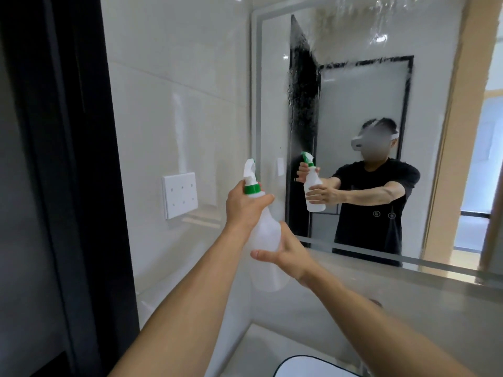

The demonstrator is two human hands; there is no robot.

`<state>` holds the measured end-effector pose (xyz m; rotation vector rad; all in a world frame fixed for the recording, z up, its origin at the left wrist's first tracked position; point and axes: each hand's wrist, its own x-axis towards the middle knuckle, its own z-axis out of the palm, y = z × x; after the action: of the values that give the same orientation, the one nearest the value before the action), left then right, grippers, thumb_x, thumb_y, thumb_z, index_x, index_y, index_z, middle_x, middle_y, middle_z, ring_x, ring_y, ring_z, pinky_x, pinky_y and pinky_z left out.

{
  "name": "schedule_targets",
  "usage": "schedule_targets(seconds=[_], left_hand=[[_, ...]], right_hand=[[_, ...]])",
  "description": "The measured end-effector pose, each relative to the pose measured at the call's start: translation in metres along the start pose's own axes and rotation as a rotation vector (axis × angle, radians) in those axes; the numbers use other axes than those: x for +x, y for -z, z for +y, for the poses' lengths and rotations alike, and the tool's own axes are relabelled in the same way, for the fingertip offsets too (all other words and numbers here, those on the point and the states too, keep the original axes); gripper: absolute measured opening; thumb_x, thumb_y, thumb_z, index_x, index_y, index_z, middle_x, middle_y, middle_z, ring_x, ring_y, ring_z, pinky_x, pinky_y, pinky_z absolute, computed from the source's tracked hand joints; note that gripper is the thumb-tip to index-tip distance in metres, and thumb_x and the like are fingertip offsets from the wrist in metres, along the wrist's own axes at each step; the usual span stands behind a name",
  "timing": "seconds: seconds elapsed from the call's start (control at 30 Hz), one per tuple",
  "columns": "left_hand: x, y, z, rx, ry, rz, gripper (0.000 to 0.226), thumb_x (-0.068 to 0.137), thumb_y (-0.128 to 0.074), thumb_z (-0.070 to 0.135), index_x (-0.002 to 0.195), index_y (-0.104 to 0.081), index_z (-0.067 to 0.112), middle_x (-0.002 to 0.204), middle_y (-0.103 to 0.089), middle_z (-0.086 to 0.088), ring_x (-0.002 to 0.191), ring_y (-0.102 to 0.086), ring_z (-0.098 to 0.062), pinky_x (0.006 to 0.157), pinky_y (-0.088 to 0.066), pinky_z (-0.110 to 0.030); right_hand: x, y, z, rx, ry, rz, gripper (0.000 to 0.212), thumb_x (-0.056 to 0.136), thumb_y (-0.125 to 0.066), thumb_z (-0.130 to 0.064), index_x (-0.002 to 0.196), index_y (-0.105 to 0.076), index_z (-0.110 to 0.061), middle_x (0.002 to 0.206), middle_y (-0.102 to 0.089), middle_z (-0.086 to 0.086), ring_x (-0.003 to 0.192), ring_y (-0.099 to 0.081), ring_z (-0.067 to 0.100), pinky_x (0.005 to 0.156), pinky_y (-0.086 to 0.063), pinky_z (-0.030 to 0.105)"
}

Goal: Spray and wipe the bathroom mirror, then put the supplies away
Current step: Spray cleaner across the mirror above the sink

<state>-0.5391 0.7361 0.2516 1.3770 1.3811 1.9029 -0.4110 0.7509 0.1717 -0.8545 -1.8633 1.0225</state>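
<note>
- Head view: spray bottle [265,235] held up between both hands, in front of the lower left part of the bathroom mirror [353,104], nozzle end toward the glass.
- Left hand [245,205] wraps the bottle's neck just below the green collar, fingers curled round it; whether a finger is on the trigger cannot be told from this angle.
- Right hand [285,251] cups the lower body of the bottle from the side, thumb across the front, fingers curled behind it.
- Mirror: upper part carries wet streaks and droplets, so spraying appears under way; lower glass looks drier. No cloth visible.
- Handling, judged: translucent plastic bottle, probably light and somewhat squeezable; walls may be slick if wet. Neck under the collar is the firm hold; a second hand on the body steadies aim.
- Surroundings: white wall socket plate [180,195] on the tiled wall to the left of the mirror, near the spray path; overspray reaching it would be a risk.
- Dark door frame [68,186] at far left; washbasin rim [313,365] at the bottom edge, below the arms.
- Nothing stands between bottle and glass.
</note>
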Motion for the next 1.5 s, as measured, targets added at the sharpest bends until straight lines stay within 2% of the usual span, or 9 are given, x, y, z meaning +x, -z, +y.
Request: schedule_targets(seconds=[0.1, 0.2, 0.33, 0.53, 0.8, 0.97, 1.17, 1.3, 1.5], left_hand=[[-0.004, -0.001, -0.006, -0.008, 0.009, 0.002, 0.027, 0.056, -0.077, 0.027, 0.080, -0.064, 0.022, 0.076, -0.067, 0.003, 0.071, -0.063, -0.019, 0.077, -0.057, -0.045], [-0.010, -0.002, -0.014, -0.041, 0.019, -0.011, 0.037, 0.056, -0.077, 0.025, 0.091, -0.068, 0.020, 0.092, -0.073, 0.003, 0.086, -0.069, -0.020, 0.085, -0.056, -0.043], [-0.016, 0.000, -0.022, -0.067, 0.042, -0.034, 0.046, 0.058, -0.077, 0.023, 0.103, -0.067, 0.016, 0.106, -0.072, 0.001, 0.097, -0.069, -0.019, 0.092, -0.055, -0.042], [-0.029, 0.001, -0.036, -0.040, 0.077, -0.050, 0.043, 0.059, -0.075, 0.022, 0.101, -0.067, 0.016, 0.103, -0.073, -0.001, 0.095, -0.069, -0.023, 0.090, -0.055, -0.043], [-0.052, -0.007, -0.066, -0.015, 0.155, -0.081, 0.025, 0.059, -0.074, 0.019, 0.083, -0.066, 0.017, 0.077, -0.067, 0.003, 0.069, -0.062, -0.016, 0.071, -0.050, -0.033], [-0.064, -0.017, -0.084, 0.016, 0.200, -0.044, 0.020, 0.060, -0.075, 0.021, 0.078, -0.066, 0.020, 0.075, -0.068, 0.002, 0.069, -0.062, -0.019, 0.069, -0.051, -0.034], [-0.072, -0.026, -0.092, -0.005, 0.238, -0.050, 0.028, 0.062, -0.075, 0.019, 0.089, -0.070, 0.013, 0.083, -0.072, -0.006, 0.073, -0.064, -0.020, 0.071, -0.052, -0.034], [-0.076, -0.034, -0.096, 0.009, 0.282, -0.082, 0.039, 0.057, -0.073, 0.024, 0.094, -0.070, 0.012, 0.092, -0.073, -0.010, 0.080, -0.068, -0.025, 0.078, -0.055, -0.039], [-0.082, -0.048, -0.105, 0.041, 0.303, -0.118, 0.030, 0.056, -0.074, 0.025, 0.083, -0.069, 0.015, 0.080, -0.071, -0.005, 0.073, -0.065, -0.024, 0.071, -0.053, -0.036]], right_hand=[[-0.007, -0.004, 0.003, 0.033, 0.012, -0.004, 0.075, 0.073, -0.088, -0.024, 0.133, -0.042, -0.021, 0.125, -0.057, 0.000, 0.117, -0.059, 0.019, 0.097, -0.054, 0.039], [-0.015, -0.005, 0.004, 0.046, 0.021, -0.011, 0.066, 0.079, -0.085, -0.013, 0.129, -0.044, -0.022, 0.122, -0.057, -0.003, 0.114, -0.059, 0.013, 0.090, -0.054, 0.028], [-0.021, -0.006, 0.012, 0.043, -0.003, -0.017, 0.074, 0.077, -0.087, -0.019, 0.134, -0.040, -0.020, 0.127, -0.056, -0.002, 0.117, -0.058, 0.013, 0.091, -0.052, 0.028], [-0.031, -0.014, 0.027, 0.035, -0.028, -0.009, 0.076, 0.073, -0.089, -0.025, 0.133, -0.042, -0.020, 0.124, -0.058, -0.005, 0.116, -0.059, 0.013, 0.102, -0.052, 0.041], [-0.056, -0.020, 0.058, 0.046, -0.143, -0.010, 0.071, 0.076, -0.087, -0.024, 0.130, -0.042, -0.018, 0.119, -0.058, -0.004, 0.110, -0.060, 0.012, 0.092, -0.054, 0.036], [-0.070, -0.019, 0.074, 0.072, -0.190, -0.014, 0.067, 0.077, -0.086, -0.022, 0.128, -0.042, -0.019, 0.118, -0.058, -0.002, 0.105, -0.060, 0.010, 0.086, -0.054, 0.029], [-0.077, -0.012, 0.083, 0.055, -0.219, -0.005, 0.073, 0.065, -0.088, -0.035, 0.123, -0.045, -0.021, 0.117, -0.061, 0.001, 0.107, -0.061, 0.017, 0.094, -0.055, 0.040], [-0.084, -0.008, 0.088, 0.069, -0.249, -0.013, 0.068, 0.073, -0.087, -0.028, 0.125, -0.044, -0.018, 0.118, -0.060, 0.000, 0.105, -0.061, 0.013, 0.089, -0.055, 0.033], [-0.096, -0.002, 0.098, 0.086, -0.293, 0.010, 0.065, 0.075, -0.086, -0.026, 0.124, -0.044, -0.021, 0.119, -0.060, 0.000, 0.105, -0.061, 0.013, 0.083, -0.054, 0.027]])
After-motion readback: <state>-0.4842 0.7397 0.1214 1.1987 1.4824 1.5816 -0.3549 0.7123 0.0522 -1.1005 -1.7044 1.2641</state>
